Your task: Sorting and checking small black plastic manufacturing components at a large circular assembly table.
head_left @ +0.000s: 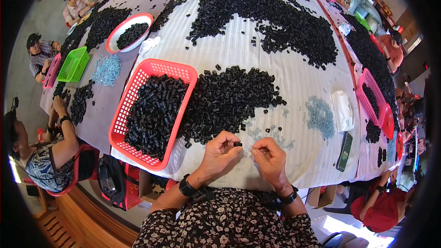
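Note:
My left hand [219, 155] pinches a small black plastic cylinder [237, 144] between thumb and fingers. Close beside it, my right hand [270, 160] has thumb and fingertips pressed together; whatever they hold is too small to make out. Both hands are above the near edge of the white cloth. Just beyond them spreads a heap of similar black cylinders [232, 96]. Small clear bluish pieces [281, 141] lie scattered past my right hand, with a denser pile of clear pieces [320, 118] farther right. To the left, a red basket [151, 164] is filled with black cylinders.
A larger black heap [266, 16] covers the far table. On the right lie a white plastic packet [342, 110] and a phone [344, 151]. At left are a white red-rimmed basin [114, 45] and a green basket [73, 65]. Several other people sit around the tables.

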Available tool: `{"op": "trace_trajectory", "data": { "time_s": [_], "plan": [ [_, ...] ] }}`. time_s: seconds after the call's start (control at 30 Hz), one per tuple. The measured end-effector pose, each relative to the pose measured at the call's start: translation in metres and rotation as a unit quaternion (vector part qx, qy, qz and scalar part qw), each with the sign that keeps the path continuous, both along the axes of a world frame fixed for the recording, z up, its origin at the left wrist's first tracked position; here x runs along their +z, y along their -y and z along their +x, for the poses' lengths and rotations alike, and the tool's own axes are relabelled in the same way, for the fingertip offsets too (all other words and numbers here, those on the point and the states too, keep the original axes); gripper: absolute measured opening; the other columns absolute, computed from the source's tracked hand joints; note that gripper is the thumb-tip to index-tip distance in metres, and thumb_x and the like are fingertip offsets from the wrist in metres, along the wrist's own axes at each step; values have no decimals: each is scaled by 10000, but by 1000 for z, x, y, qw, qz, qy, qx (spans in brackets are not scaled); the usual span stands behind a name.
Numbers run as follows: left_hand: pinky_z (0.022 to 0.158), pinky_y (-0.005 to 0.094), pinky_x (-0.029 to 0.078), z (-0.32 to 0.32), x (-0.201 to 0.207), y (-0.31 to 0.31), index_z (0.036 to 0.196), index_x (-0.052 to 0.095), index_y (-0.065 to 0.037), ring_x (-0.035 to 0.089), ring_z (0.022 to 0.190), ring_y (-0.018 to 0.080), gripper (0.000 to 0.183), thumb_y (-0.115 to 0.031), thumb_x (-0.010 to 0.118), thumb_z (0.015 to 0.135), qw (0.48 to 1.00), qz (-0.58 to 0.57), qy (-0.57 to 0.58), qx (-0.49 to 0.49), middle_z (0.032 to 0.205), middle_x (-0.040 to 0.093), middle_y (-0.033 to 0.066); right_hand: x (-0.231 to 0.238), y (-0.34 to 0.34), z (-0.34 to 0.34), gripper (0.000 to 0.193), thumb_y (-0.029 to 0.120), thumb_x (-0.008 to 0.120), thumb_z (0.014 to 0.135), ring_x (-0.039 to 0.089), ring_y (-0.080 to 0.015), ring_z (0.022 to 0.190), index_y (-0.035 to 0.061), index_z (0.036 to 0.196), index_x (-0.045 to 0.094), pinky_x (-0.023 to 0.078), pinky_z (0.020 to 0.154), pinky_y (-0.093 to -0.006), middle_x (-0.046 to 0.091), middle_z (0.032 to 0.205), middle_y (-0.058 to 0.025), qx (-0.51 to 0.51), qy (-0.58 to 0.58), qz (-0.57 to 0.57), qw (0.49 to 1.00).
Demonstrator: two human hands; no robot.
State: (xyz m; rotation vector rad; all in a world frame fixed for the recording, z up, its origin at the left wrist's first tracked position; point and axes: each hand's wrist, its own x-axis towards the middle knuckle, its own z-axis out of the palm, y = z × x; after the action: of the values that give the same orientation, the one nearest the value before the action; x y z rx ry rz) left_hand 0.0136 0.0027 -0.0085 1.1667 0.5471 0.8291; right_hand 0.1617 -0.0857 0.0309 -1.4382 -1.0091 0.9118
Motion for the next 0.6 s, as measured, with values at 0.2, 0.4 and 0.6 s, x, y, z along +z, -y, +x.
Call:
{"op": "trace_trajectory", "data": {
  "time_s": [0.2, 0.4, 0.6],
  "plan": [
    [697, 205, 468, 1, -2, 5, 969, 559, -9, 560, 792, 53, 167, 27, 623, 819, 997, -55, -8, -55, 859, 594, 2, 3, -5, 0, 44, 14, 599, 855, 483, -42, 680, 1, 891, 578, 403, 600, -192, 551, 796, -5, 18, -63, 7, 998],
    [682, 236, 497, -4, 8, 5, 996, 616, 7, 603, 744, 110, 198, -39, 663, 810, 979, 123, -146, -72, 873, 631, 52, -4, -7, 2, 36, 15, 605, 843, 484, -51, 666, 15, 876, 592, 393, 573, -206, 545, 783, -6, 38, -5, 23, 999],
    [706, 230, 490, -4, 16, 6, 995, 623, 9, 584, 813, 77, 166, -49, 651, 842, 975, 144, -153, -69, 919, 633, 50, 2, -3, 5, 70, 11, 612, 811, 514, -115, 640, 18, 879, 600, 414, 568, -237, 551, 778, -55, 49, 116, 19, 992]
  ]
}}
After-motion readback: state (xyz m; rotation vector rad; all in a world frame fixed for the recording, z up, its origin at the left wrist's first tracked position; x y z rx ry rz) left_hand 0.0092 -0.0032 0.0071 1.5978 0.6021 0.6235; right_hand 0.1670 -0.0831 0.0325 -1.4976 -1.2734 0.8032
